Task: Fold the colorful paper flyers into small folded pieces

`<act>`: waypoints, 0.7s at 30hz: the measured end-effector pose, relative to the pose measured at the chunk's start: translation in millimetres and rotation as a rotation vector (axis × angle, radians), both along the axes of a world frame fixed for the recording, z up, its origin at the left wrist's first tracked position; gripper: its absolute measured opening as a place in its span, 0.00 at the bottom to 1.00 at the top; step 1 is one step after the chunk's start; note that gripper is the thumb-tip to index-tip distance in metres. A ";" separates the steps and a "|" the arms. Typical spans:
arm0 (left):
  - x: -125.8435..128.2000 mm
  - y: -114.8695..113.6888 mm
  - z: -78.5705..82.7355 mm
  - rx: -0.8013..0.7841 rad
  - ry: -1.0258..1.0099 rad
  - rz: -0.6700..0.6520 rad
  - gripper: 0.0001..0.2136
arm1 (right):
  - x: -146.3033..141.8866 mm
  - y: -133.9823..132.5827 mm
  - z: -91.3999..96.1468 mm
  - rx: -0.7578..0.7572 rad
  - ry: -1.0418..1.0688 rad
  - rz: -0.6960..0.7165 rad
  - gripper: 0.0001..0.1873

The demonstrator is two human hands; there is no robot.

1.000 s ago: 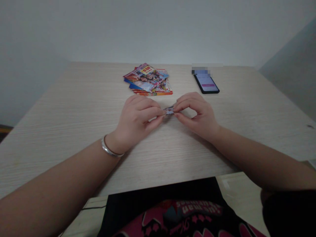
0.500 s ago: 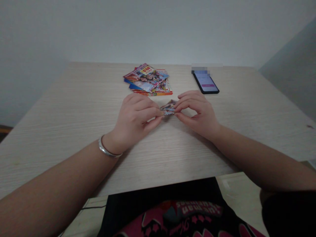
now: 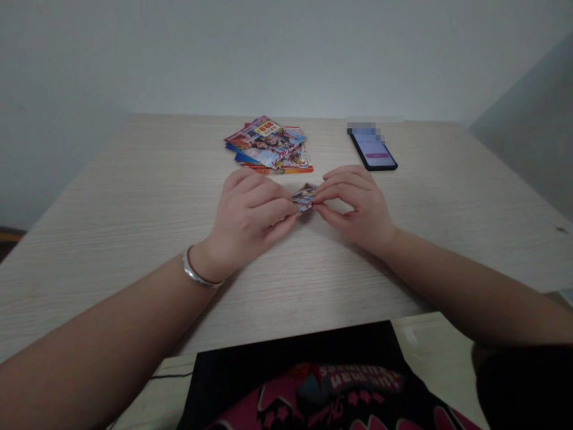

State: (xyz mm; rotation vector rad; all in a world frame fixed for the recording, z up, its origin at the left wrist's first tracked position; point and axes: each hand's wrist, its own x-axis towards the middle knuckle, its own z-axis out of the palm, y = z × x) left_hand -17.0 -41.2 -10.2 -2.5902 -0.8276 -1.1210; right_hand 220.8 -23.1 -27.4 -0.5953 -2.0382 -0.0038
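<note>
The left hand [image 3: 248,218] and right hand [image 3: 353,209] are both curled and close together, each pinching one side of a small folded paper [image 3: 304,196] between thumb and fingers. The paper sits between the two hands, in front of the leaflet pile [image 3: 267,145] and nearer the person.

Compared with half a second ago, the folded paper looks narrower and tidier. Its wide, flared upper edge has gone, and a tilted, printed face now shows between the fingertips. The hands have drawn in slightly around it, with the right fingers lying flatter along its edge.

The leaflet pile, fanned and colourful, stays put on the pale wood-grain table [image 3: 156,197]. To its right lies a black phone [image 3: 372,151], its screen lit with a pink bar (the top part is blurred out), also unmoved. A silver bangle [image 3: 197,276] circles the left wrist. A dark printed shirt [image 3: 308,388] shows at the bottom of the view.
</note>
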 end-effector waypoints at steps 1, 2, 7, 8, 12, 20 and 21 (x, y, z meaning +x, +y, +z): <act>-0.1 0.0 0.3 0.009 -0.002 -0.003 0.07 | 0.6 0.6 -0.1 -0.009 -0.004 0.000 0.03; 0.1 0.0 0.5 0.019 -0.008 -0.008 0.07 | 1.1 1.0 0.1 -0.018 -0.011 0.002 0.03; 1.9 -0.8 2.5 0.011 -0.010 0.002 0.03 | 1.2 0.3 2.3 0.010 -0.032 -0.016 0.03; 2.0 -0.9 2.8 0.018 0.001 0.007 0.03 | 1.2 0.2 2.4 0.023 -0.034 -0.019 0.03; 0.4 -1.6 3.0 0.030 -0.007 0.003 0.04 | 3.0 1.1 1.7 0.041 -0.027 -0.025 0.03; 1.4 -1.4 2.7 0.078 -0.010 -0.021 0.06 | 2.0 -2.9 5.1 0.048 -0.117 -0.029 0.03; 2.0 -1.0 2.8 0.107 -0.012 -0.028 0.06 | 1.4 -3.3 5.3 0.050 -0.121 -0.022 0.03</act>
